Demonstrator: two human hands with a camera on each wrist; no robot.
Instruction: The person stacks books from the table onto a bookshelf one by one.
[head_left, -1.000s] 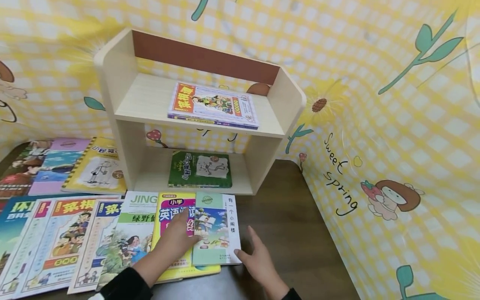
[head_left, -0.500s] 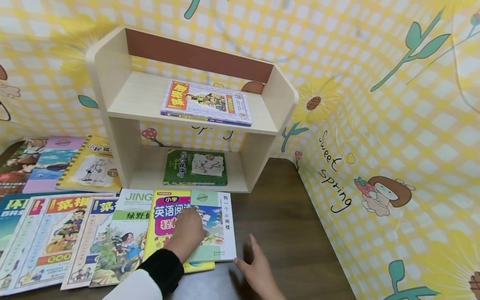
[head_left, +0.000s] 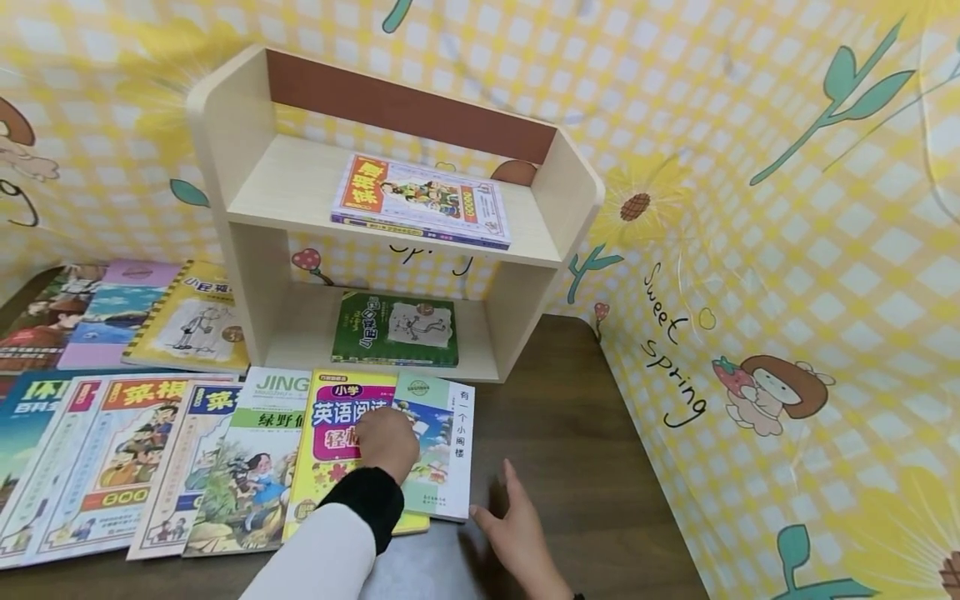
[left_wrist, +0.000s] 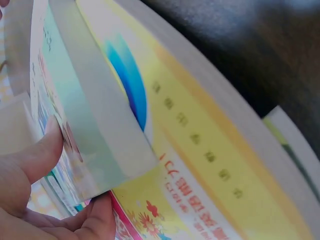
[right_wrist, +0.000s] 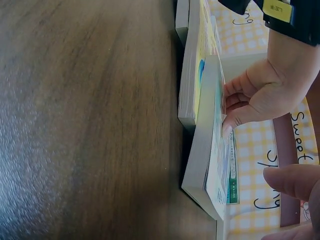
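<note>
Green book [head_left: 442, 446] lies at the right end of a fanned row of books on the brown table [head_left: 592, 467], its left part overlapping the yellow book [head_left: 337, 442], directly in front of the shelf [head_left: 247, 192]. Left hand [head_left: 386, 442] rests on the green cover; in the left wrist view the thumb [left_wrist: 37, 155] presses on the cover while the other fingers tuck under the book's left edge, so it is pinching that edge, lifted slightly off the yellow book. Right hand [head_left: 510, 525] lies flat and spread on the table just beside the green book's near right corner, holding nothing; whether the thumb touches the corner I cannot tell. The right wrist view shows the green book [right_wrist: 210, 150] tilted, its right edge low at the table and its left edge raised by the left hand [right_wrist: 265, 90]. Judgement: the step in hand looks like lifting this book clear of the row. To do it well, deepen the left fingers under the edge before raising further, so the thin book does not bend or slip. Bring the right hand to the free right edge for support. Lift straight up, so the yellow book beneath is not dragged out of line. Shelf: one book [head_left: 420, 200] flat on top tier, a dark green book [head_left: 396, 327] on the lower.
</note>
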